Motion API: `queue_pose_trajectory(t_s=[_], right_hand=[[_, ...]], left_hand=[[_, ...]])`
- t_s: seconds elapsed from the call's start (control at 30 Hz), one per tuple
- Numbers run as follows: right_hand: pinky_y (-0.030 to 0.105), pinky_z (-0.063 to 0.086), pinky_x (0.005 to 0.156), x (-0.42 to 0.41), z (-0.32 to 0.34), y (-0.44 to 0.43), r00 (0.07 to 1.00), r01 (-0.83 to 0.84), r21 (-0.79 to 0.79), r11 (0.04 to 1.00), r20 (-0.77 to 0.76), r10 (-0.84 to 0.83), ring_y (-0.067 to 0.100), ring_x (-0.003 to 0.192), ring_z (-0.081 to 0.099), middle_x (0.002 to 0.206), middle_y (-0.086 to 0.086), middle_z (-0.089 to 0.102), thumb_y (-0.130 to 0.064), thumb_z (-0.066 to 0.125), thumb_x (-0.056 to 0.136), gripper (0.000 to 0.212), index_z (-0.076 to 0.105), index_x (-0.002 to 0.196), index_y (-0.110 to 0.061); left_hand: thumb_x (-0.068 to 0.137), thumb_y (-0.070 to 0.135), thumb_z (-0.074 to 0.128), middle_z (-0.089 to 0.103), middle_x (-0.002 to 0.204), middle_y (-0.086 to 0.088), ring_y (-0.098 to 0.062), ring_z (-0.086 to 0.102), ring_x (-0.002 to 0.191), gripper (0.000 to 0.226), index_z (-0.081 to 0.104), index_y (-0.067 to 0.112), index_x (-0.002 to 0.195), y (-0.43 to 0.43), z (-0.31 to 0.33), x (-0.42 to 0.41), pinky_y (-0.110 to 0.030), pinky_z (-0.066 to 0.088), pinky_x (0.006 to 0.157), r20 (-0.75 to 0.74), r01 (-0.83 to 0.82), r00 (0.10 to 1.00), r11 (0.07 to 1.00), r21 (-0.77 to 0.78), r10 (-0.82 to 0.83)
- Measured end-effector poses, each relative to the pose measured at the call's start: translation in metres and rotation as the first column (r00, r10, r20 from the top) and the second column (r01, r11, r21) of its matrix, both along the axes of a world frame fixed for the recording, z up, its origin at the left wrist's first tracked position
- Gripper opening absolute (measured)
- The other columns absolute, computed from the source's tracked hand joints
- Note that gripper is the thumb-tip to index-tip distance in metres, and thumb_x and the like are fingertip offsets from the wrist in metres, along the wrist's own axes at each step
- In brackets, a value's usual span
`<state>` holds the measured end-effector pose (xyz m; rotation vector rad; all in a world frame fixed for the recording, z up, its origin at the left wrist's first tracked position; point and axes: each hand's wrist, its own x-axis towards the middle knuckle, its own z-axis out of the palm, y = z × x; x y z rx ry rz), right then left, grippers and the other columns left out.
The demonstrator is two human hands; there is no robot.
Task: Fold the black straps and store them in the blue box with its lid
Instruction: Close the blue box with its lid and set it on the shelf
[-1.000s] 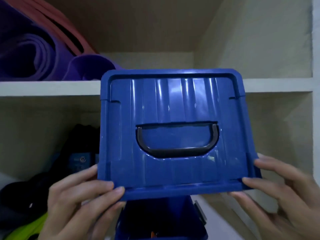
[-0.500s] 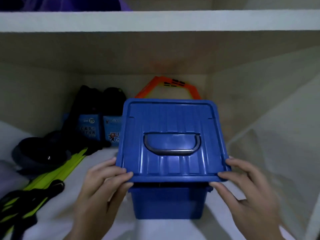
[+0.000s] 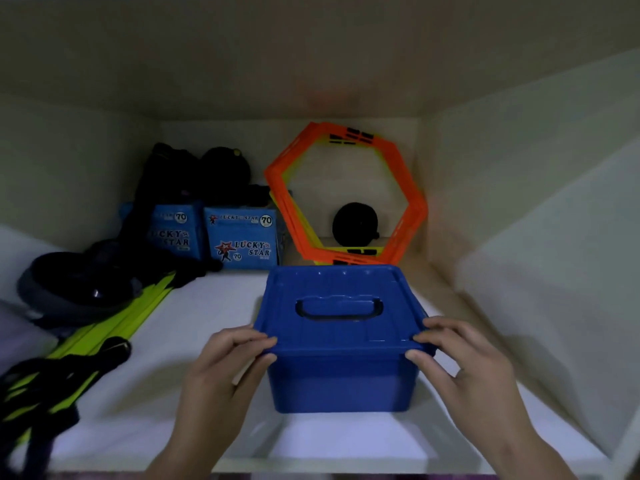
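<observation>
The lid (image 3: 337,308), held up before the camera a second ago and hovering over the box half a second ago, now sits down on the blue box (image 3: 341,382). Box and lid stand on the white shelf (image 3: 214,323), in front of the orange hexagonal frames (image 3: 346,194) and to the right of the Lucky Star cartons (image 3: 242,239).

The left hand (image 3: 221,372) is partly closed on the lid's front left corner, thumb on top of the rim and fingers curled beneath it. The right hand (image 3: 467,362) is set likewise on the front right corner. Both pinch the rim; neither has let go.

Finding: the lid appears seated along its front edge, though the dim light leaves it uncertain whether the corners have latched. The box's contents are hidden, so the stored straps cannot be confirmed. Black and yellow-green webbing (image 3: 45,386) lies loose at the shelf's left end, well apart from the box; whether it belongs to the task cannot be told.

Judgement: the task stands at its closing step, with only a firm press on the corners and release outstanding.
</observation>
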<state>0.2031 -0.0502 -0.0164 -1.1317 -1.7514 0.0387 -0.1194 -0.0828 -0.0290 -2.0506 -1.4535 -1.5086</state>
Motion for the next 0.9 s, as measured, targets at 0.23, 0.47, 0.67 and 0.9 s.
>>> queue_pose_trajectory(t_s=[0.23, 0.47, 0.67, 0.9], right_hand=[[0.008, 0.044, 0.082, 0.005, -0.007, 0.003, 0.987, 0.075, -0.022, 0.997, 0.143, -0.071, -0.003, 0.095, 0.064, 0.114, -0.017, 0.069, -0.03, 0.079, 0.081, 0.017, 0.077, 0.097, -0.03], [0.02, 0.05, 0.086, 0.007, -0.009, 0.004, 0.985, 0.067, 0.023, 0.998, 0.161, -0.07, 0.002, 0.1, 0.068, 0.113, -0.014, 0.071, -0.029, 0.077, 0.082, 0.019, 0.078, 0.101, -0.028], [0.016, 0.05, 0.084, 0.006, -0.007, 0.001, 0.989, 0.05, 0.019, 0.999, 0.137, -0.052, -0.002, 0.102, 0.067, 0.114, -0.018, 0.07, -0.032, 0.076, 0.086, 0.015, 0.077, 0.102, -0.03], [0.041, 0.058, 0.086, 0.028, 0.008, 0.051, 0.627, -0.303, -0.37, 0.878, -0.772, -0.109, 0.028, 0.091, 0.074, 0.092, 0.008, 0.077, -0.015, 0.062, 0.095, 0.015, 0.076, 0.091, -0.01]], left_hand=[[0.094, 0.037, 0.056, 0.067, 0.111, 0.014, 0.004, 0.057, 0.11, 0.03, 0.077, 0.022, 0.109, 0.006, -0.017, -0.005, -0.035, 0.038, 0.113, -0.048, -0.043, 0.998, 0.999, 0.022, 0.044], [0.093, 0.036, 0.057, 0.068, 0.111, 0.012, 0.005, 0.056, 0.11, 0.03, 0.077, 0.022, 0.11, 0.006, -0.017, -0.004, -0.03, 0.035, 0.116, -0.068, -0.053, 0.996, 0.998, 0.032, 0.055], [0.091, 0.043, 0.057, 0.068, 0.107, 0.017, -0.003, 0.059, 0.11, 0.03, 0.076, 0.026, 0.105, 0.002, -0.007, -0.003, -0.043, 0.045, 0.106, -0.118, -0.09, 0.989, 0.995, -0.032, 0.086], [0.088, 0.064, 0.047, 0.065, 0.125, 0.021, 0.002, 0.048, 0.124, 0.051, 0.07, 0.032, 0.121, 0.028, 0.066, 0.047, -0.022, 0.036, 0.107, -0.289, -0.01, 0.955, 0.966, -0.259, -0.068]])
